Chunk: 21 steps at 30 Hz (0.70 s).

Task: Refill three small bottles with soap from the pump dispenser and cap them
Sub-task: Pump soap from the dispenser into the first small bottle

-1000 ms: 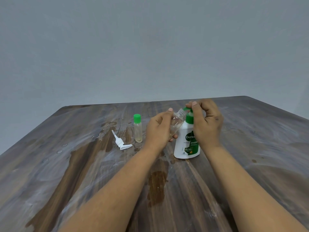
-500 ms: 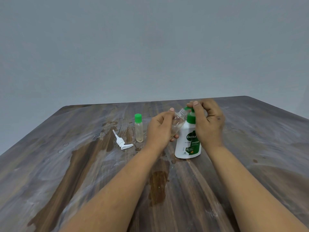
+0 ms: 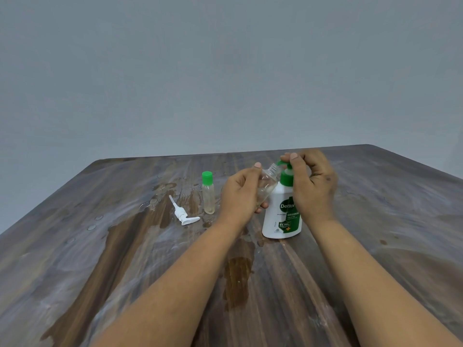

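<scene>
While my left hand (image 3: 241,194) grips a tilted uncapped bottle (image 3: 266,187), mouth at the green spout, my right hand (image 3: 312,186) curls fingers over the soap dispenser (image 3: 281,216) pump.

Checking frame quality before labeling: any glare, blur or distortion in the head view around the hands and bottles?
Head view: soft, even light, faint shadows. Wide-angle bend shows along the table edges. Dull sheen on wet streaks, no hard glare. The clear bottle in the left hand is faint, its soap level unreadable. The right hand hides part of the pump dispenser. The capped bottle is sharp.
</scene>
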{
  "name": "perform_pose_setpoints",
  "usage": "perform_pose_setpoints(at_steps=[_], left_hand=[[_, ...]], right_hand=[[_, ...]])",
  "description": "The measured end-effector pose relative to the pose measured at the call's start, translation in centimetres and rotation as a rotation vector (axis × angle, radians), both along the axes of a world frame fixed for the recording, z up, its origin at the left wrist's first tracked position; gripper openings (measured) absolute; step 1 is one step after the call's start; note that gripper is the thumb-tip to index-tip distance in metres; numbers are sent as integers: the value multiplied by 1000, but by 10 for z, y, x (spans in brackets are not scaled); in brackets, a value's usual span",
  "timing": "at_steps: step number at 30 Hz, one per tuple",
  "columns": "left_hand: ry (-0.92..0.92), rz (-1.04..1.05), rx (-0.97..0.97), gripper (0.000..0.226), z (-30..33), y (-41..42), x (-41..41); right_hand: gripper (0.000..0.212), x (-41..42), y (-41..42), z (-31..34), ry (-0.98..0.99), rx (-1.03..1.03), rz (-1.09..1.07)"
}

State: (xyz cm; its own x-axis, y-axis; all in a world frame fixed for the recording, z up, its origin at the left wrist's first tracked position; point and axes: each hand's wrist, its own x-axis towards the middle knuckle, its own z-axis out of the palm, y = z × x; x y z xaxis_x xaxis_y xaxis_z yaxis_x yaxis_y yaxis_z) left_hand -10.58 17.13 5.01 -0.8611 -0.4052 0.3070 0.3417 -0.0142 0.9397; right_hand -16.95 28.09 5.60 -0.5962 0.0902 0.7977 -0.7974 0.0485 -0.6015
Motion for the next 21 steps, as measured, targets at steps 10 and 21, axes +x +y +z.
perform_pose_setpoints(at_steps=[10, 21], left_hand=[[8, 0, -5, 36, -1, 0, -1], [14, -3, 1, 40, -1, 0, 0]], right_hand=[[27, -1, -1, -1, 2, -54, 9], [24, 0, -1, -1, 19, 7, -18]])
